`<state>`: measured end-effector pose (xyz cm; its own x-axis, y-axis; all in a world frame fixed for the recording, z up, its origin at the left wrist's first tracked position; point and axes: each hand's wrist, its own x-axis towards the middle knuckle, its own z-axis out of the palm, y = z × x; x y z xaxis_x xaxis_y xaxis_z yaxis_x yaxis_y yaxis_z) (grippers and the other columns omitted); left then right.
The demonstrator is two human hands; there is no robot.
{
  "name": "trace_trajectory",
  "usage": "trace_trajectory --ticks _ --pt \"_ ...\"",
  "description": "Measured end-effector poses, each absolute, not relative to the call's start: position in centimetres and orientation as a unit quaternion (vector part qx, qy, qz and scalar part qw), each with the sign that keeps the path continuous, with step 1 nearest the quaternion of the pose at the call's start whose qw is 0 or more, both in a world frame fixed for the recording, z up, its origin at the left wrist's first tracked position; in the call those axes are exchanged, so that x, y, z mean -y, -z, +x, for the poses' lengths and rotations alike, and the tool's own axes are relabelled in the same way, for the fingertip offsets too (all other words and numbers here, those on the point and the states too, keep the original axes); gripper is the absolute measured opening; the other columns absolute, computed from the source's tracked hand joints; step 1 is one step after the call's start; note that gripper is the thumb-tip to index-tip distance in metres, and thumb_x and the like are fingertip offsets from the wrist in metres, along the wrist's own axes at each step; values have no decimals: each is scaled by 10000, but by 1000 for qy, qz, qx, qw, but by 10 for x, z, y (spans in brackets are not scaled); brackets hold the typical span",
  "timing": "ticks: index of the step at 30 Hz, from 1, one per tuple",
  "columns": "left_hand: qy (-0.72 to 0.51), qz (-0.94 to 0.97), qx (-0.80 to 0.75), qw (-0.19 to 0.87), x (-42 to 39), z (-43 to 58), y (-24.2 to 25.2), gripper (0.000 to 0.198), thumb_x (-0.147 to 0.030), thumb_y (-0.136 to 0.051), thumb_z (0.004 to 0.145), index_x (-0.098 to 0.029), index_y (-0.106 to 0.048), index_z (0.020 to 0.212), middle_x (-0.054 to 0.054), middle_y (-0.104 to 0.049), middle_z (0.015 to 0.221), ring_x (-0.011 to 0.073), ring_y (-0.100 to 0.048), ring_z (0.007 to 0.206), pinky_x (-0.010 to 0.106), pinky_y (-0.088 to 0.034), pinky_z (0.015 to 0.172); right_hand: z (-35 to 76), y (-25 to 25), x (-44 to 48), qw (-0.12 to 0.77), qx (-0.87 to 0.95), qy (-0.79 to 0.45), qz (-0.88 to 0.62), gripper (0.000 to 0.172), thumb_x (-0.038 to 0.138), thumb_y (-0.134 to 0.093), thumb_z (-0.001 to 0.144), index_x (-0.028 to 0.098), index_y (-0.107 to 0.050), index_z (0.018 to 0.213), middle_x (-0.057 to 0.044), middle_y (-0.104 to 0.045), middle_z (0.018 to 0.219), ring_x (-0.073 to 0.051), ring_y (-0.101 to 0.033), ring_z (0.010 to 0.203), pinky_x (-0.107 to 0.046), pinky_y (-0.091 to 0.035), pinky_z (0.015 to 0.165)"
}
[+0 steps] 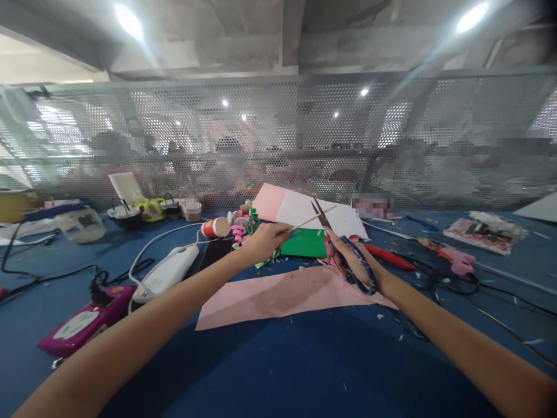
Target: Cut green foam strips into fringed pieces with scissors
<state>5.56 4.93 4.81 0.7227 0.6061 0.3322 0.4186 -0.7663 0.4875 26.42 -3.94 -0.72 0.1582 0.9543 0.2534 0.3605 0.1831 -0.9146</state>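
My left hand (266, 241) is closed on a thin wooden stick (304, 223), which points up and to the right. In my right hand (357, 260) is a pair of scissors with dark blue handles (369, 278). Their parted blades cross the stick near its far end; whether they touch it I cannot tell. Beneath the hands lies a green sheet (302, 244) with small green scraps around it. Closer to me a pink strip (261, 299) stretches across the blue table (278, 371). A white and pink sheet (300, 206) lies behind the hands.
On the left are a purple power strip (87, 322), a white power strip (167, 273), cables, a red-and-white roll (215, 227) and a clear plastic tub (80, 225). A red-handled tool (389, 255) and a pink object (459, 258) lie right. A perforated metal screen (278, 133) stands behind.
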Motion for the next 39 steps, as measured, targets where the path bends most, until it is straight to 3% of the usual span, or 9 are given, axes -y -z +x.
trace_trajectory --ticks 4,10,15,19,26,39 --pt "-223 907 -289 210 -49 54 -50 316 -314 -386 877 -160 -612 1037 -26 -477 576 51 -404 426 180 -311 440 259 -1 46 500 584 -305 -563 507 696 -414 734 204 -454 619 48 -411 420 -93 -357 321 -224 -308 321" --pt "-185 916 -296 198 -52 51 -55 342 -298 -367 892 -186 -554 1155 -16 -522 637 61 -458 430 185 -364 445 260 -10 50 426 666 -160 -591 507 639 -445 761 203 -415 503 31 -400 365 -116 -405 360 -247 -324 404" --pt "-165 940 -291 -72 -44 55 -54 306 -189 -318 904 -138 -562 1082 95 -603 929 162 -569 840 268 -421 735 261 -11 53 373 666 -78 -641 559 580 -334 842 196 -451 455 -6 -467 363 -148 -501 397 -260 -373 490" --pt "-165 904 -347 -188 -31 60 -47 291 -177 -283 909 -121 -496 1099 121 -566 993 185 -578 845 288 -424 700 253 -14 59 361 672 -27 -646 566 562 -308 862 204 -421 438 -24 -507 385 -168 -546 447 -268 -390 537" --pt "-173 905 -336 -194 -19 61 -45 406 -70 -352 832 -185 -403 1218 88 -565 1041 177 -596 843 261 -419 639 248 -8 60 439 646 -97 -617 607 633 -322 830 194 -471 438 -13 -493 377 -143 -532 392 -247 -414 488" --pt "-177 916 -311 -183 -21 61 -48 400 -16 -366 776 -149 -461 1141 85 -572 988 174 -587 834 266 -422 664 254 8 57 488 620 -204 -579 524 637 -428 780 182 -486 525 15 -470 398 -107 -487 346 -214 -401 386"
